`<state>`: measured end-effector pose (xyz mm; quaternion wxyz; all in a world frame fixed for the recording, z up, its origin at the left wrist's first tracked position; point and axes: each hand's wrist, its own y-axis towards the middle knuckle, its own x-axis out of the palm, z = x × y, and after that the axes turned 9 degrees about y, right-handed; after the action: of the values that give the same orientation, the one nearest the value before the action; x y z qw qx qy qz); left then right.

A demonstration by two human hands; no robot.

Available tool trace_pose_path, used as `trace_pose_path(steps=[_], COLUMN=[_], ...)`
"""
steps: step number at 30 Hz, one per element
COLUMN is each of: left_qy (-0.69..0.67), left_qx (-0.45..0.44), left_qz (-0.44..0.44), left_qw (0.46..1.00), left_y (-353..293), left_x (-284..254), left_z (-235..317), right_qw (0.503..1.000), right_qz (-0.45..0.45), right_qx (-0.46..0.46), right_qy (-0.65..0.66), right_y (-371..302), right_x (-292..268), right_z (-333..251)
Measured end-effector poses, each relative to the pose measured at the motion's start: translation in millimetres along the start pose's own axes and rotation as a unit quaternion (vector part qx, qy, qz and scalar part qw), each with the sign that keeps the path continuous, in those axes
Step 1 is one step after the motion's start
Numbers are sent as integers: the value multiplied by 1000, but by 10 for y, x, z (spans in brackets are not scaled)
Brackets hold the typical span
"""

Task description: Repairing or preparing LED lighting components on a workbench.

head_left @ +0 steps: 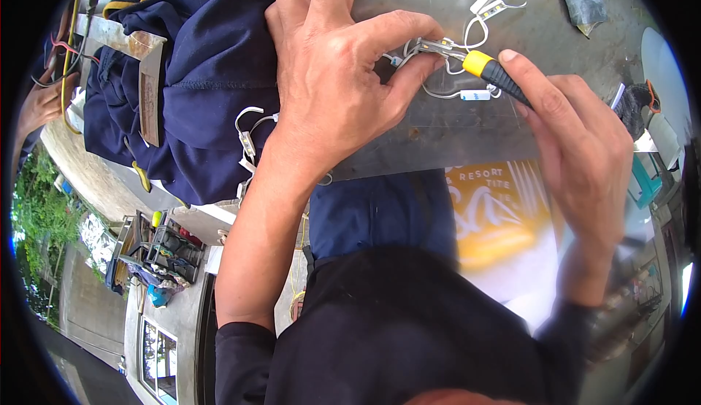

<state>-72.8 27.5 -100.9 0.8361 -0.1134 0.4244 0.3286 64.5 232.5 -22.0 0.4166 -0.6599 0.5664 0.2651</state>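
Observation:
My left hand (328,69) reaches over a grey metal tabletop (409,131) and pinches a small LED module (434,46) between thumb and index finger. Thin white wires run from it to another LED module (492,9) beyond and to a white connector piece (475,95) nearer me. In my right hand (584,128) is a tool with a yellow-and-black handle (491,73), index finger stretched along the grip. Its thin metal end points at the pinched module; whether it touches cannot be made out. More LED modules (247,142) on white wire hang near my left forearm.
Dark blue cloth (212,91) is heaped at the left, with a metal bracket (151,87) on it. Another person's hand (44,104) shows at the far left edge. A grey sheet piece (583,2) lies at the back right. A yellow-and-white printed sheet (500,215) is below the table edge.

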Motion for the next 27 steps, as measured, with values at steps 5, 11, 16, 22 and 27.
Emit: trace_pose_path(steps=[5,11,16,22,27], left_qy=[49,27,50,2,4], left_qx=[35,9,34,-2,1], left_qz=[2,-10,2,5,5], left_qw=[998,1000,998,1000,1000], left_y=[-33,10,-27,5,13], left_x=[29,-2,26,3,-3], left_z=[-46,5,-33,0,2], right_qw=[1000,998,999,999,999], right_qz=[2,1,0,-7,-12], right_qx=[19,36,28,30,35], right_qy=[19,44,32,22,24], right_y=[9,21,32,35,43], right_x=[20,-11,-38,-55,-45], right_z=[-12,-17,-8,-29,-48])
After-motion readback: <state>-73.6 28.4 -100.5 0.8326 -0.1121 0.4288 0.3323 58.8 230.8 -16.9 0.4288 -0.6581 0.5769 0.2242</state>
